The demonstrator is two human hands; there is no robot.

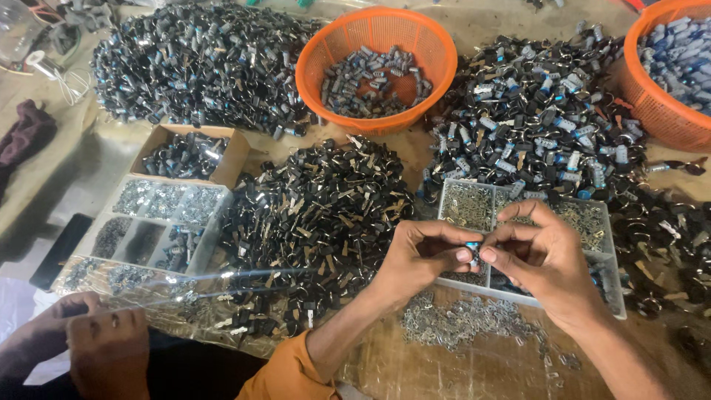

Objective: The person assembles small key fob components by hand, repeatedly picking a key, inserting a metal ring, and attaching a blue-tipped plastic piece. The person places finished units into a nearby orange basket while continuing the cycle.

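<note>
While both pinch it, small part [472, 247] sits between left hand [418, 259] and right hand [544, 255]

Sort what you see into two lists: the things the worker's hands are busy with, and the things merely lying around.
In use: left hand; right hand; small blue-grey part pinched between both; divided tray beneath them.

Lying about: orange basket; cardboard box; dark cloth; heap of black pieces.
</note>
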